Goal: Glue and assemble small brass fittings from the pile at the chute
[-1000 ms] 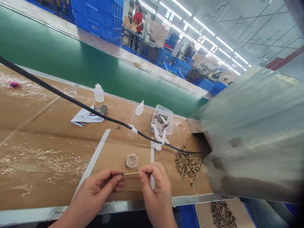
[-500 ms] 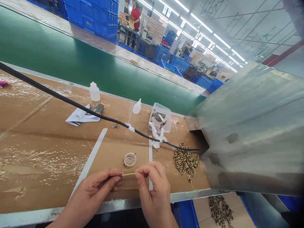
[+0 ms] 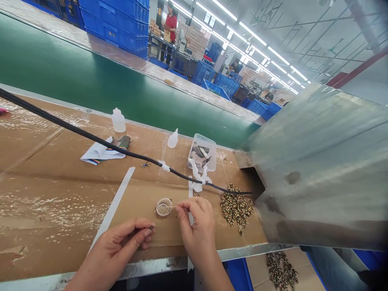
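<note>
My left hand (image 3: 121, 246) is closed in a pinch on a small dark part (image 3: 151, 228) near the table's front edge. My right hand (image 3: 197, 222) pinches a thin pale stick (image 3: 170, 207), whose far end reaches into a small clear round cup (image 3: 163, 207). The cup stands on a brown cardboard sheet (image 3: 142, 202), ahead of and between my hands. To the right of my right hand lies a heap of small gold and dark parts (image 3: 236, 205).
A black cable (image 3: 91, 135) crosses above the table. Behind are two white bottles (image 3: 118, 121) (image 3: 172, 139), a folded cloth (image 3: 104, 151) and a clear box (image 3: 202, 152). A metal housing (image 3: 318, 173) stands at right, a green belt (image 3: 100, 81) beyond.
My right hand has moved the stick away from the small part in my left hand, forward to the cup. My left hand still pinches the part. The view has shifted slightly.
</note>
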The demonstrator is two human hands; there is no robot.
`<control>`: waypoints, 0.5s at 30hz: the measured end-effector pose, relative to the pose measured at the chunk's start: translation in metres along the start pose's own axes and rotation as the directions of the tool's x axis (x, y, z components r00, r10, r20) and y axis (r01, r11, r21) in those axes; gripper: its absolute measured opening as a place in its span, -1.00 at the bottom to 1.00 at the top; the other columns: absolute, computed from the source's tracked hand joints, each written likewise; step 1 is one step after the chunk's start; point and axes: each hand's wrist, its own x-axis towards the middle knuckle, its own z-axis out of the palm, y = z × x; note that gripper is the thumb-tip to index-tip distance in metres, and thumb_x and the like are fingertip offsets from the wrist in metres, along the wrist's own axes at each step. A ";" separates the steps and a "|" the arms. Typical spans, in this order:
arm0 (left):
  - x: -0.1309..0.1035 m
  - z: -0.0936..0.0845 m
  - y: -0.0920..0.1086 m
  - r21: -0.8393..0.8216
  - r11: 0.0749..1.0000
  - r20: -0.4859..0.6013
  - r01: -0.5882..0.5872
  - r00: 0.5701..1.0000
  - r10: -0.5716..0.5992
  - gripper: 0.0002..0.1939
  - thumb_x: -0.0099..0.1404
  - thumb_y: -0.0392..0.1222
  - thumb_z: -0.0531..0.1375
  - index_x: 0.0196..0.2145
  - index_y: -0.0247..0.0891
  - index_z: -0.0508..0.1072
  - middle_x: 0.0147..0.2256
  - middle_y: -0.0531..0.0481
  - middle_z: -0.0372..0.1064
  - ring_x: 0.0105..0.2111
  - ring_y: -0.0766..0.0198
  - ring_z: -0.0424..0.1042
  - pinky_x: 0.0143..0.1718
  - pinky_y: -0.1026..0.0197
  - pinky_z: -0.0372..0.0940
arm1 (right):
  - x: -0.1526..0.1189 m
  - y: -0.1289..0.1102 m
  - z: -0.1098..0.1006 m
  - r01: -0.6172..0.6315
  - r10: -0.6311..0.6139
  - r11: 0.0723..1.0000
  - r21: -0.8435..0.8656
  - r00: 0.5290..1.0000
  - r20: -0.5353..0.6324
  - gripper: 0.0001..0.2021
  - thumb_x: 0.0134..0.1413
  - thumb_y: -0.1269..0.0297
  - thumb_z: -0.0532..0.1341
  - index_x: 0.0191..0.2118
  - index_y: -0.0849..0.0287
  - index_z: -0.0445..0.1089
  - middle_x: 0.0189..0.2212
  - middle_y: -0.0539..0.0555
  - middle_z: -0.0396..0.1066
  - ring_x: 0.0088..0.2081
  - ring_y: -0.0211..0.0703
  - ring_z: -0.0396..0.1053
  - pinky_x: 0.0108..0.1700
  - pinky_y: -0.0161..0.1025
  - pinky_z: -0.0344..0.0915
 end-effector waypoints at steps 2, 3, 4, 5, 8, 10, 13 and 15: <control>-0.001 0.000 0.001 -0.008 1.000 -0.015 0.010 1.000 -0.010 -0.70 0.24 0.09 0.26 -0.27 -0.17 0.60 -0.40 0.00 0.59 -0.44 0.22 0.56 -0.32 0.32 0.50 | -0.001 0.000 0.003 0.006 -0.006 1.000 -0.030 1.000 0.008 -0.90 0.22 0.43 0.24 -0.31 0.09 0.44 -0.36 0.00 0.41 -0.26 -0.10 0.31 -0.18 -0.19 0.12; -0.001 0.000 0.002 -0.008 1.000 -0.019 0.013 1.000 -0.013 -0.69 0.24 0.10 0.26 -0.27 -0.18 0.61 -0.40 0.00 0.59 -0.44 0.22 0.57 -0.32 0.32 0.51 | -0.001 0.000 0.005 0.009 -0.008 0.999 -0.040 1.000 0.011 -0.90 0.21 0.43 0.25 -0.31 0.09 0.45 -0.36 0.00 0.42 -0.26 -0.11 0.31 -0.18 -0.19 0.12; -0.001 0.000 0.004 -0.005 1.000 -0.019 0.014 1.000 -0.014 -0.68 0.24 0.11 0.25 -0.28 -0.19 0.61 -0.40 -0.01 0.59 -0.45 0.22 0.56 -0.33 0.31 0.51 | -0.001 0.000 0.006 0.011 -0.010 0.999 -0.049 1.000 0.017 -0.90 0.21 0.43 0.25 -0.31 0.09 0.45 -0.36 0.00 0.42 -0.27 -0.11 0.31 -0.18 -0.19 0.12; -0.001 0.000 0.005 -0.004 1.000 -0.022 0.014 1.000 -0.014 -0.67 0.24 0.11 0.25 -0.28 -0.20 0.61 -0.40 -0.02 0.59 -0.45 0.22 0.56 -0.33 0.30 0.51 | -0.001 0.000 0.006 0.011 -0.009 0.998 -0.057 1.000 0.025 -0.90 0.20 0.43 0.25 -0.32 0.09 0.45 -0.36 0.00 0.42 -0.27 -0.11 0.32 -0.17 -0.19 0.12; -0.001 0.000 0.007 -0.013 1.000 -0.014 0.024 1.000 -0.024 -0.68 0.26 0.11 0.23 -0.26 -0.19 0.60 -0.38 -0.02 0.60 -0.43 0.21 0.57 -0.31 0.28 0.51 | 0.000 0.001 0.003 -0.022 0.024 0.999 -0.025 0.999 0.044 -0.90 0.23 0.41 0.22 -0.32 0.12 0.44 -0.34 0.01 0.43 -0.24 -0.11 0.32 -0.16 -0.19 0.14; -0.002 -0.001 0.007 -0.022 0.999 -0.002 0.038 0.999 -0.038 -0.68 0.27 0.10 0.23 -0.25 -0.19 0.59 -0.36 -0.03 0.60 -0.41 0.19 0.57 -0.30 0.27 0.51 | 0.002 0.003 -0.002 -0.086 0.082 0.993 0.082 0.996 0.040 -0.89 0.25 0.37 0.18 -0.32 0.13 0.42 -0.34 0.02 0.41 -0.24 -0.13 0.33 -0.17 -0.20 0.17; -0.003 -0.003 0.005 -0.013 0.999 0.034 0.047 0.998 -0.047 -0.69 0.30 0.08 0.20 -0.25 -0.18 0.58 -0.36 -0.03 0.58 -0.39 0.20 0.56 -0.30 0.28 0.50 | 0.004 0.003 -0.012 -0.233 0.210 0.924 0.302 0.972 0.106 -0.86 0.24 0.28 0.16 -0.34 0.15 0.40 -0.38 0.00 0.38 -0.28 -0.17 0.33 -0.21 -0.25 0.22; -0.004 -0.003 0.003 0.000 0.998 0.060 0.056 0.997 -0.056 -0.70 0.32 0.07 0.18 -0.23 -0.17 0.58 -0.34 -0.02 0.58 -0.38 0.22 0.55 -0.28 0.29 0.49 | 0.006 0.001 -0.017 -0.313 0.251 0.864 0.393 0.947 0.202 -0.84 0.22 0.23 0.18 -0.35 0.16 0.40 -0.40 -0.01 0.36 -0.30 -0.19 0.33 -0.23 -0.28 0.22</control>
